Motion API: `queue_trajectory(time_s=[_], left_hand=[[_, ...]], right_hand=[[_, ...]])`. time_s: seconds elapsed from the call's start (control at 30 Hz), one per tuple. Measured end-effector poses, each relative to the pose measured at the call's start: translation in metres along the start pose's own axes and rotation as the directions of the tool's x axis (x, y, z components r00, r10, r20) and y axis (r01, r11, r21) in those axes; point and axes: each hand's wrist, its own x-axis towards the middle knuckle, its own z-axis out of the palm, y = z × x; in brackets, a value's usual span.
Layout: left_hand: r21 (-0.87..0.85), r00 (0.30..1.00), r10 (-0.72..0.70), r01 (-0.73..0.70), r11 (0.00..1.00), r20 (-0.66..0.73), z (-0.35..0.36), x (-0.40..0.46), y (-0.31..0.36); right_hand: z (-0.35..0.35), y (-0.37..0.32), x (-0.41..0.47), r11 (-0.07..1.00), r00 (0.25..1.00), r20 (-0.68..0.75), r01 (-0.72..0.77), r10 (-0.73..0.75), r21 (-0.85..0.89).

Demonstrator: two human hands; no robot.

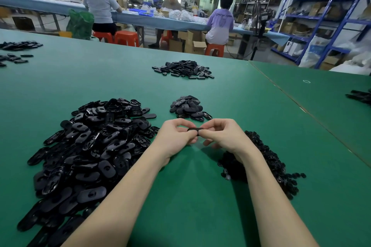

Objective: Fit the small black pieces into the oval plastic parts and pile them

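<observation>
— Heaps on the green table (230,90)?
— One big heap of oval parts (90,146), one heap of small black pieces (267,158), two smaller piles (188,108) (183,69) ahead.
— In hand?
— One oval part (194,130), between two hands (173,139) (222,136).
— Orange stools (126,38)?
— Four seen.

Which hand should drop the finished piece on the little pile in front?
Probably the right hand: the small pile lies just beyond it, and both hands grip the oval part.
</observation>
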Motion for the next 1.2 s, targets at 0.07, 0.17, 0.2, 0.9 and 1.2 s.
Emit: queue_trajectory(time_s=[0.07, 0.17, 0.2, 0.9, 1.2], left_hand=[[-0.004, 1.0, -0.005, 0.005, 1.0, -0.021, 0.003, 0.0, -0.003], [-0.002, 0.999, -0.011, 0.011, 1.0, -0.04, 0.005, 0.002, -0.006], [0.001, 0.999, -0.013, 0.013, 1.0, -0.042, 0.006, 0.002, -0.007], [-0.153, 0.998, -0.032, 0.039, 0.987, 0.045, 0.002, 0.001, -0.005], [-0.105, 0.999, -0.027, 0.03, 0.994, 0.024, 0.003, -0.001, -0.006]], right_hand=[[0.001, 0.001, 0.001, 0.998, 1.0, -0.015, 0.017, -0.018, -0.052], [0.0, 0.003, 0.003, 0.997, 0.999, -0.027, 0.03, -0.032, -0.075], [0.0, 0.004, 0.003, 0.997, 0.999, -0.027, 0.028, -0.03, -0.073], [-0.002, 0.012, 0.006, 0.997, 0.999, -0.027, 0.033, -0.032, 0.064], [-0.002, 0.013, 0.005, 0.996, 1.0, -0.023, 0.017, -0.015, 0.087]])
